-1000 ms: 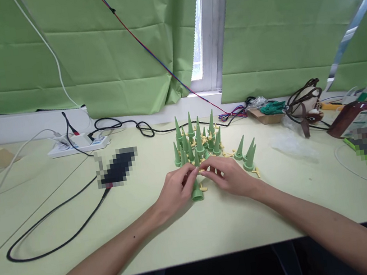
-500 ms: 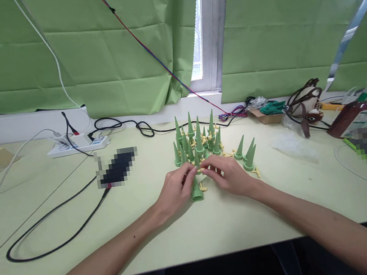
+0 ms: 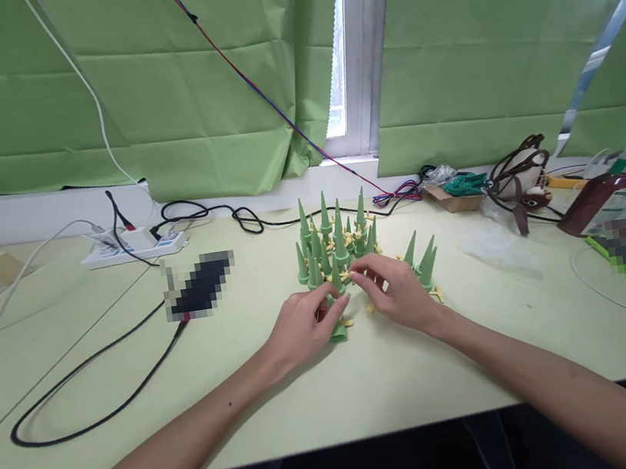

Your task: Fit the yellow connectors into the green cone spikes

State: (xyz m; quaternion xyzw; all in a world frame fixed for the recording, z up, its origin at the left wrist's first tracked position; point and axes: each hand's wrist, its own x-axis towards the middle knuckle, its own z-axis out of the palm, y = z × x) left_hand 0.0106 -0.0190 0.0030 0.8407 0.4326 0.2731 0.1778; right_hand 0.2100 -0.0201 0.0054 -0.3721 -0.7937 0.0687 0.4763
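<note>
Green hollow cone spikes [image 3: 340,245] stand in a tight cluster on the table, with small yellow T-shaped pieces [image 3: 359,234] among them. My left hand [image 3: 305,321] is at the cluster's near side, thumb and index finger apart, with nothing visible between them. Under its fingers a green cone [image 3: 337,334] lies with its wide mouth towards me, partly hidden. A yellow piece [image 3: 349,322] is beside that cone. My right hand [image 3: 393,285] hovers at the cluster's right front, its thumb and index tips slightly apart, close to a yellow piece [image 3: 345,277].
More green cones [image 3: 425,265] stand right of my right hand, with a yellow piece [image 3: 439,294] near them. A pixelated dark device [image 3: 202,285] with a black cable lies left. Behind are a power strip [image 3: 134,248] and a cardboard box [image 3: 451,198]. A brown bottle [image 3: 600,202] tilts at right.
My fingertips, earlier together at a small yellow piece, have parted. The right hand has shifted slightly up and away; the left thumb has swung out from its index finger.
</note>
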